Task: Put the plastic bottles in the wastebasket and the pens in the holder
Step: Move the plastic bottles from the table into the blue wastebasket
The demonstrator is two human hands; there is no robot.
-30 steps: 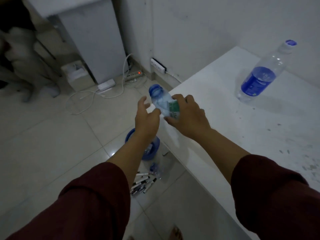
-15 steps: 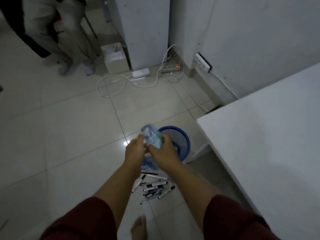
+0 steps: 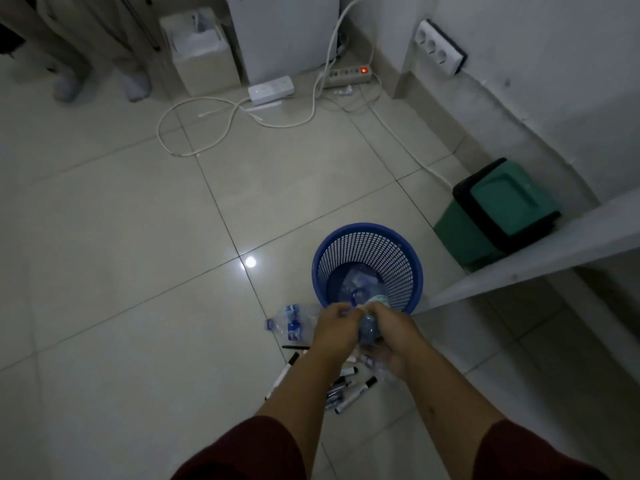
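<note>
Both my hands grip a small clear plastic bottle [image 3: 367, 326] with a green label, held just in front of the near rim of the blue mesh wastebasket [image 3: 408, 258]. My left hand [image 3: 332, 332] clasps one end, my right hand [image 3: 393, 337] wraps the body. Crumpled clear bottles lie inside the basket. Another clear bottle with a blue label [image 3: 292, 323] lies on the floor left of my hands. Several black-and-white pens [image 3: 349, 389] are scattered on the tiles beneath my forearms, partly hidden by them.
A green bin with a black swing lid [image 3: 498, 209] stands right of the basket, against the wall. The white table's edge [image 3: 540, 258] runs at right. Power strips and white cables [image 3: 242, 112] lie at the back. Another person's legs [image 3: 100, 64] stand top left.
My view has swung from the table down to the floor. Both hands carried the small bottle down to the wastebasket's near rim, and the left hand has closed on it.
</note>
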